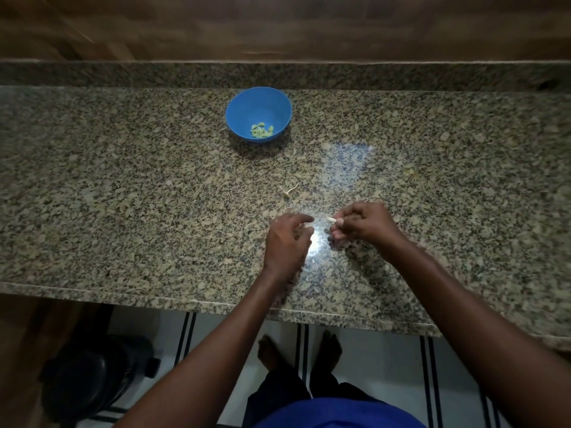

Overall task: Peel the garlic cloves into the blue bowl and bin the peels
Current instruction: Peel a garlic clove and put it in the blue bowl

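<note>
Right hand (364, 222) closed, pinching pale garlic clove (331, 219) at fingertips; long axis roughly level, free tip pointing toward left hand (289, 239). Left hand open, fingers loosely curled, empty, just beside clove's tip and nearest to strip skin. Blue bowl (259, 101) well apart up the granite counter (123, 196), peeled cloves (262, 131) inside. Loose peel scrap (289, 190) between bowl and hands

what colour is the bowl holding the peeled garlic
Blue: the bowl, seen in the head view.
</note>
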A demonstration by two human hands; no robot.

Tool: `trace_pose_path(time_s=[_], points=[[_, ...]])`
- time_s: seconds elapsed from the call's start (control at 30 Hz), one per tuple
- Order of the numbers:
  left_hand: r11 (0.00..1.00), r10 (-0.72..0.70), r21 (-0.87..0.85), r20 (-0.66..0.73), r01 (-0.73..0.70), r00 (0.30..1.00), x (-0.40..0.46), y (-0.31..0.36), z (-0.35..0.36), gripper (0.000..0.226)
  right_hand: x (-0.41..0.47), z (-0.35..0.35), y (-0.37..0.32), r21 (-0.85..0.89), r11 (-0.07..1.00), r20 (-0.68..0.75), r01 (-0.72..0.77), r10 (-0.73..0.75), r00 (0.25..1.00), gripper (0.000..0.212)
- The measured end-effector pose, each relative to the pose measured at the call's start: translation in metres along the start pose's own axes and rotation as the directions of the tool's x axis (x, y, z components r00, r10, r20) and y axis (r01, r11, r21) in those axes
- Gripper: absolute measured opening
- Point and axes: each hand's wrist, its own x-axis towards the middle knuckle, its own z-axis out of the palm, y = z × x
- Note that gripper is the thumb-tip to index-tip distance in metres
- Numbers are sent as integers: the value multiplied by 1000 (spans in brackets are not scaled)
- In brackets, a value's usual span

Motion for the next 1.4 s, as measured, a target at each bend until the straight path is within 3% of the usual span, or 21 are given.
trace_pose_path(time_s=[0.07, 0.13, 0.37, 0.53, 0.77, 1.03, 1.13, 1.2, 1.3, 1.4], points=[[949, -103, -287, 112, 132, 988, -2, 19, -11, 20, -11, 3, -2, 51, 998, 19, 44, -45, 999, 13], [905, -129, -382, 170, 186, 977, -3, 28, -15, 18, -19, 7, -6, 67, 994, 28, 81, -83, 996, 13], [821, -153, -511, 232, 254, 961, -12, 41, -26, 13, -34, 11, -8, -52, 988, 43, 142, -140, 989, 11], [738, -152, -609, 272, 292, 950, -13, 47, -32, 15, -44, 6, -20, 198, 980, 176, -35, 0, 984, 14], [606, -187, -703, 329, 372, 926, -12, 56, -33, 17, -39, 0, -18, 416, 867, 326, -276, 141, 935, 8], [498, -209, -735, 414, 461, 886, -10, 65, -36, 15, -45, -6, -23, 335, 927, 340, -166, 45, 939, 16], [548, -223, -694, 416, 466, 882, -11, 65, -37, 14, -47, -9, -27, 173, 984, 287, -48, -4, 958, 8], [701, -261, -577, 339, 419, 904, -12, 64, -36, 11, -48, -3, -29, -81, 995, 146, 56, -44, 988, 9], [860, -311, -372, 159, 348, 937, -12, 67, -26, 6, -50, 18, -29, -523, 841, -108, 139, -227, 968, 12], [832, -402, -386, 80, 400, 912, -10, 72, -19, 5, -55, 31, -24, -668, 702, -124, 246, -431, 894, 17]])
